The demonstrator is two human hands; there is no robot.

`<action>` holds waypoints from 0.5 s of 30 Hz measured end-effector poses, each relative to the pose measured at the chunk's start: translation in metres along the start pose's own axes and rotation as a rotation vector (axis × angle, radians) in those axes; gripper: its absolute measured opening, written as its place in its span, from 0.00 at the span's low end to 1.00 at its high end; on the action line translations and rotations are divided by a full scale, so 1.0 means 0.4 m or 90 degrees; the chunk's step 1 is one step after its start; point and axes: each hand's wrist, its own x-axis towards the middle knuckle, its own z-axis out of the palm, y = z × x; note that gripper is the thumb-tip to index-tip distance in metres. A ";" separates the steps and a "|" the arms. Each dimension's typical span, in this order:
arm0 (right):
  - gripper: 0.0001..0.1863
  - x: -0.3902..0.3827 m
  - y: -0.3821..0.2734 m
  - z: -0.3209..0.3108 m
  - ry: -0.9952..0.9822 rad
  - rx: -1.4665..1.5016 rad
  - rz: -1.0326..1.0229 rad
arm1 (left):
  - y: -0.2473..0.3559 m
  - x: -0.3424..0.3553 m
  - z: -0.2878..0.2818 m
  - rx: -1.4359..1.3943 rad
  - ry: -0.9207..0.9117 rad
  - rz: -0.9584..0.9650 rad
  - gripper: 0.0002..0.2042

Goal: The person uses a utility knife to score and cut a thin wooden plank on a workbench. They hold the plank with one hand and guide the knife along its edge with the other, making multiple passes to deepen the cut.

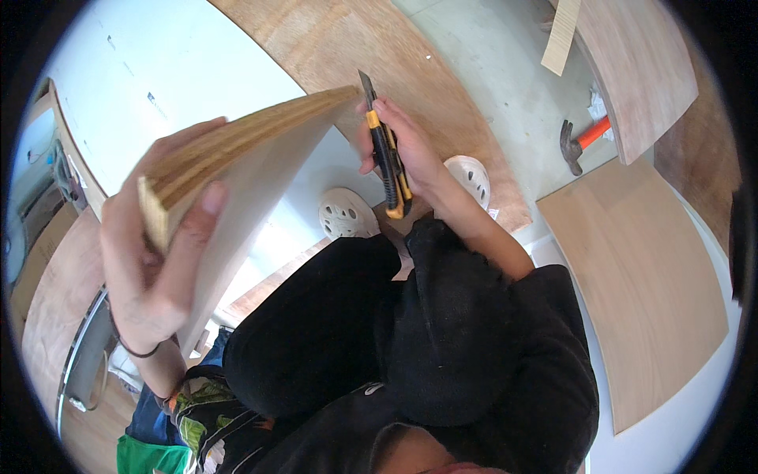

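Observation:
My left hand (pixel 158 261) grips a board (pixel 245 130) at its near end, thumb over its face and fingers round the back; the board stands on edge, its layered yellow-brown edge turned up and its pale face toward the right. My right hand (pixel 407 150) is closed round a black and yellow utility knife (pixel 387 166), blade out and pointing away from me, beside the board's far end. Whether those right fingers also touch the board is unclear. My knees in black clothing and white clog shoes (pixel 347 213) show below.
A white panel (pixel 158 55) lies at upper left over plywood (pixel 426 87). At right are a claw hammer (pixel 588 138) with orange handle, a curved-looking board (pixel 632 71), a thin wood strip (pixel 564 35) and a light wood panel (pixel 632 292). Green and blue fabric (pixel 150 454) lies at lower left.

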 end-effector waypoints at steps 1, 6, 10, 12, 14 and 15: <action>0.16 -0.002 -0.006 0.002 -0.041 -0.008 -0.021 | -0.001 0.000 -0.010 -0.003 0.009 0.015 0.15; 0.18 0.027 0.003 0.021 -0.079 0.014 0.024 | 0.016 0.003 -0.048 0.047 0.138 -0.128 0.15; 0.18 0.024 0.004 0.040 -0.072 0.041 0.012 | 0.013 0.031 -0.020 -0.096 0.113 -0.120 0.14; 0.18 0.013 -0.007 0.044 -0.075 0.066 -0.002 | 0.010 0.051 -0.002 -0.119 0.092 -0.089 0.13; 0.18 0.004 -0.017 0.047 -0.043 0.052 -0.021 | 0.009 0.070 0.011 -0.133 0.053 -0.089 0.12; 0.17 0.003 -0.020 0.050 -0.016 0.025 -0.038 | 0.011 0.076 0.015 -0.137 0.034 -0.056 0.12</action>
